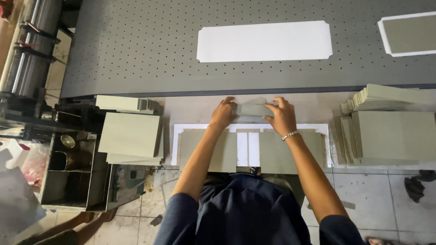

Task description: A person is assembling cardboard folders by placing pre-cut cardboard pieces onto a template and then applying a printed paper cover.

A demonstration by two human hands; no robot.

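Two grey boards lie nearest the person, flat on a white sheet point(176, 145) at the table's front edge: a left board point(213, 152) and a right board point(290, 152), with two narrow pale strips point(248, 149) showing between them. Beyond these, both hands meet on a small grey strip of board point(251, 109) that sits just past the far edge of the white sheet.

That strip looks like thick card: light, stiff and dry-surfaced, so I judge it will not droop when lifted, though its thin edges could dent if squeezed hard. The short ends seem the natural places to take it, and that is where the fingers are.

The left hand point(222, 114) is curled, fingertips pressing on the strip's left end, thumb tucked low; it is partly closed on that end. The right hand point(282, 117), with a bracelet at the wrist, has its fingers bent over the right end in the same way. Whether the strip is lifted or only pinned flat I cannot tell.

To the left stands a stack of grey boards point(130, 136), with a thinner pile behind it; to the right, more grey board stacks point(393, 136). Farther off runs a dark perforated belt point(136, 54) carrying a white sheet with clipped corners point(265, 41) and, at the far right, another white sheet with a grey board on it point(411, 34).
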